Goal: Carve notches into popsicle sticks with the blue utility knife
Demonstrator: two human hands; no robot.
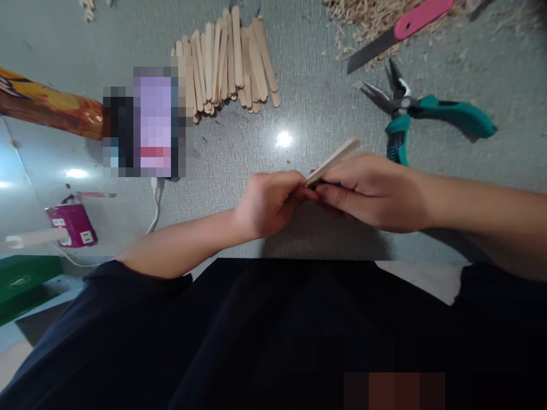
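In the head view, I held a slim, flat, pale wooden stick (337,158) on the near side of the open, teal-handled metal pliers (405,103), my landmark, and a little to their left. The fingers of my left hand (267,205) were clamped on its lower end, and those of my right hand (380,191) were closed on it just beside them, its upper end slanting out free. To handle it well, I judged, I needed both pinches close together, an even, light squeeze and straight wrists, since thin wood could split or twist along the grain; fingertips belonged off the edges, where splinters might catch. The dark spot between my fingers was too shadowed to make out. Well left of the pliers lay a loose row of rounded wooden sticks (235,51); just beyond them lay a pink-handled saw (423,20). As for writing, the glossy orange-and-brown wrapper (51,108), far left of the pliers, bore dark lettering I couldn't read, and the pale mark on the green box (25,285), farther toward me, was illegible too.
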